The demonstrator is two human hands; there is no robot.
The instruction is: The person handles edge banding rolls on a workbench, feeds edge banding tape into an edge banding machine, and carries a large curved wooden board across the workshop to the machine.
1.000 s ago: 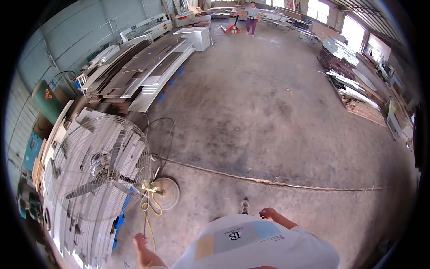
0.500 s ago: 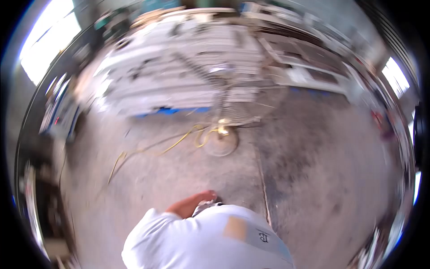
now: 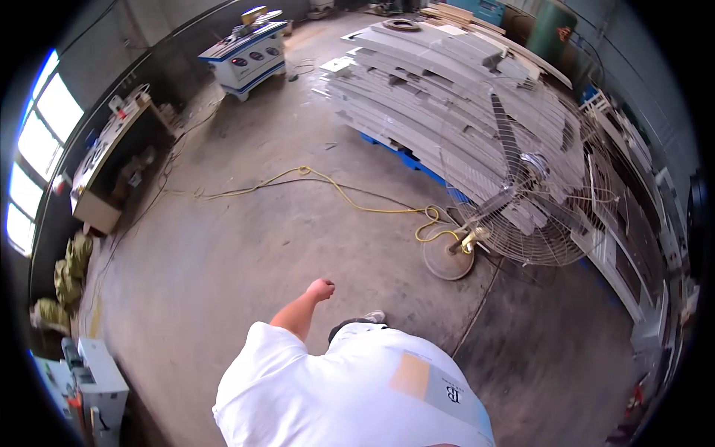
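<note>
My left hand (image 3: 321, 289) is held out in front of my white shirt, above the bare concrete floor. Its fingers are curled in, and nothing shows in or around them. It touches nothing. My right hand is out of sight, hidden by my body or outside the view. One of my shoes (image 3: 375, 316) shows just beyond the shirt. Nearest to the hand, farther ahead on the right, stands a large pedestal fan with a wire cage (image 3: 547, 257) and a round base (image 3: 449, 261).
A yellow cable (image 3: 357, 203) crosses the floor to the fan. Stacked grey panels (image 3: 417, 97) rest on blue supports behind it. A white and blue machine (image 3: 249, 63) stands at the back, with a workbench (image 3: 100, 167) and sacks (image 3: 74, 261) along the left wall.
My view has turned left, so the fan and panels now sit farther right and the machine and workbench show clearly. My left arm has swung out, away from my body.
</note>
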